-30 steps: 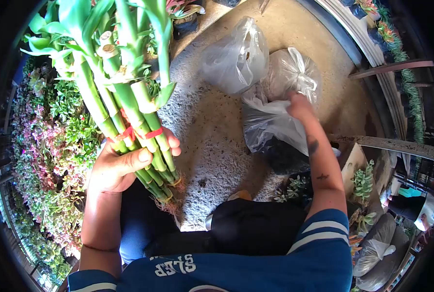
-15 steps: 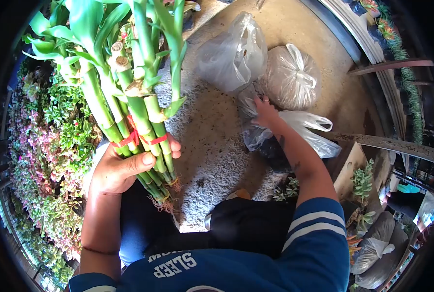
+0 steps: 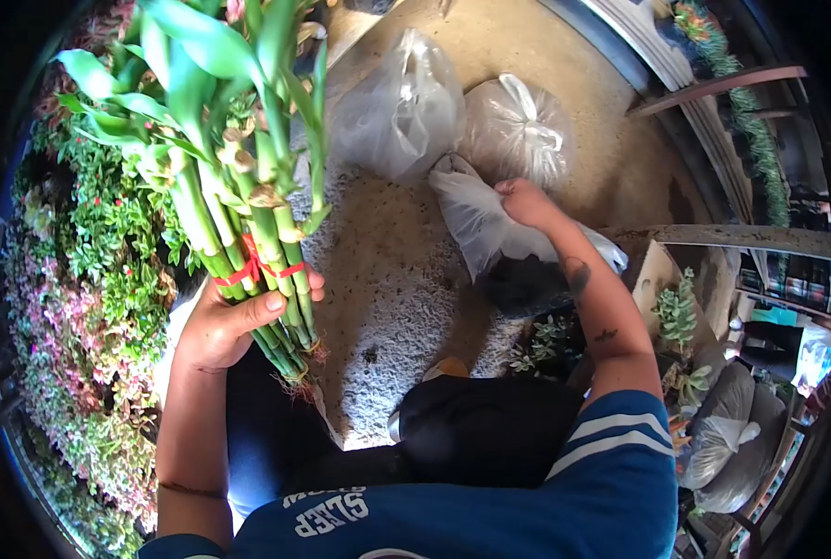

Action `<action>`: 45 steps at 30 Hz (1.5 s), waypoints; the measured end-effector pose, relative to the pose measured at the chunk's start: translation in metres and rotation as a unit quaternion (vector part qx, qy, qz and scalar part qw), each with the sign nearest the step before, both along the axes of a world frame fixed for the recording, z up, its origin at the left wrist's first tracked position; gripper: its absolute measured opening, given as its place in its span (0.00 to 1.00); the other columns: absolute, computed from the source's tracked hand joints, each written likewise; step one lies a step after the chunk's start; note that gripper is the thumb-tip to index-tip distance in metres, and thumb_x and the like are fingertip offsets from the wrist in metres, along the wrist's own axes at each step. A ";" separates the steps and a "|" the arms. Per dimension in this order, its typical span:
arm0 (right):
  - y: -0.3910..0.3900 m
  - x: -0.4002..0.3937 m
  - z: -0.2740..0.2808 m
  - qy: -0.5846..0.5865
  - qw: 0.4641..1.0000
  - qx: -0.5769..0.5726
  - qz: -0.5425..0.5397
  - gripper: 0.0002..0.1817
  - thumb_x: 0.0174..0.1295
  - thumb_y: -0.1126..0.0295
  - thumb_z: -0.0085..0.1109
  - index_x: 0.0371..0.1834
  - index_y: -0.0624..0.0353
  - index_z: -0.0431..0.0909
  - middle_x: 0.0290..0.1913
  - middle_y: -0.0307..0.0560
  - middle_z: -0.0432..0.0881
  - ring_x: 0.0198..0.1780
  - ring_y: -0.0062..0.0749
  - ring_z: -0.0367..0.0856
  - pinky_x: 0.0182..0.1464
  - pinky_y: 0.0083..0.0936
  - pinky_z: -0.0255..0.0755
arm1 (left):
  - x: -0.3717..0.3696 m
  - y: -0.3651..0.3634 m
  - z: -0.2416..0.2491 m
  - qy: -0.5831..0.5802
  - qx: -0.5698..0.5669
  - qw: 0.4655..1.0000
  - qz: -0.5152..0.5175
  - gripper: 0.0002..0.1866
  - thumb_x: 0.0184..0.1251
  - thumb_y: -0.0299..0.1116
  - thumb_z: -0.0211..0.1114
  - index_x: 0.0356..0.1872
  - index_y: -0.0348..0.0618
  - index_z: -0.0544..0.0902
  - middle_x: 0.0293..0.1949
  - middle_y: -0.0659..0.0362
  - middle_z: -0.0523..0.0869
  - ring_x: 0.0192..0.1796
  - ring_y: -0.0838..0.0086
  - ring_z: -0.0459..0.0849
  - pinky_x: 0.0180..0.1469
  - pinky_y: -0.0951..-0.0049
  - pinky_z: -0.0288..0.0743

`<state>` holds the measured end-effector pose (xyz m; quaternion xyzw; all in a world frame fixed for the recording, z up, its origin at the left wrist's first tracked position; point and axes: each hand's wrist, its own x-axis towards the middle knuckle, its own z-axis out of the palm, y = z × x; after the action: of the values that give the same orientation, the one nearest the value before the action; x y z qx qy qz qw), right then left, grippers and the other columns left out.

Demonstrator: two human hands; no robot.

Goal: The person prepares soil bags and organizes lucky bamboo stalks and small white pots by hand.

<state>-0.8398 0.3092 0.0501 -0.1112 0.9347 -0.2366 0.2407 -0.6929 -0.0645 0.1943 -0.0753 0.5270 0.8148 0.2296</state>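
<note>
My left hand (image 3: 224, 326) is closed around a bundle of lucky bamboo stalks (image 3: 265, 224), tied with red bands. Green leaves fan out at the top and thin roots hang from the lower ends. On the right, my right hand (image 3: 529, 203) grips the upper part of a clear plastic bag (image 3: 476, 210) that has dark contents (image 3: 525, 281) at its bottom. Its fingers are curled into the film and partly hidden. Just beyond stand a knotted bag with brownish contents (image 3: 518, 130) and a looser plastic bag (image 3: 401, 112).
Leafy green and pink plants (image 3: 99, 307) fill the left side. Succulents (image 3: 676, 312) grow at a wooden edge on the right, above more filled bags (image 3: 718, 438). A metal rail (image 3: 732, 240) crosses the right side. Gritty concrete (image 3: 388, 279) lies between my hands.
My right hand has closed on the clear bag and pulled its film up, so the dark contents show more. The view has shifted slightly; the bamboo stays in my left hand.
</note>
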 end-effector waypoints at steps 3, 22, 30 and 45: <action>-0.006 0.019 0.015 -0.137 0.980 -0.109 -0.092 0.16 0.44 0.78 0.42 0.35 0.61 0.78 0.29 0.48 0.79 0.32 0.36 0.75 0.35 0.26 0.68 | -0.007 0.002 -0.004 -0.021 -0.003 0.999 -0.040 0.22 0.49 0.34 0.65 0.45 0.35 0.71 0.40 0.51 0.78 0.43 0.64 0.77 0.49 0.64 0.70; 0.023 0.045 -0.023 -0.101 0.993 0.064 -0.026 0.12 0.45 0.71 0.44 0.23 0.67 0.77 0.30 0.59 0.77 0.34 0.49 0.76 0.38 0.38 0.69 | -0.041 0.019 -0.039 -0.023 0.042 0.995 -0.086 0.19 0.54 0.28 0.61 0.48 0.36 0.71 0.43 0.51 0.78 0.46 0.64 0.77 0.49 0.67 0.70; 0.058 0.036 -0.012 -0.016 0.993 0.111 0.031 0.14 0.47 0.69 0.43 0.24 0.66 0.78 0.29 0.64 0.76 0.34 0.54 0.76 0.37 0.41 0.68 | -0.038 0.013 -0.037 -0.017 0.046 0.996 -0.071 0.18 0.54 0.28 0.61 0.46 0.34 0.71 0.43 0.51 0.78 0.46 0.64 0.76 0.48 0.66 0.71; 0.022 -0.089 0.015 0.175 0.900 0.028 -0.398 0.51 0.38 0.59 0.67 0.66 0.43 0.44 0.67 0.54 0.45 0.64 0.53 0.51 0.61 0.34 0.55 | -0.034 0.016 -0.027 -0.040 0.015 0.996 -0.082 0.22 0.52 0.33 0.64 0.48 0.36 0.72 0.42 0.54 0.80 0.45 0.69 0.78 0.50 0.68 0.68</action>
<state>-0.9291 0.3308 0.0655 0.2373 0.9345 -0.2626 -0.0384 -0.7271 -0.0483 0.1677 -0.0612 0.5096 0.7971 0.3181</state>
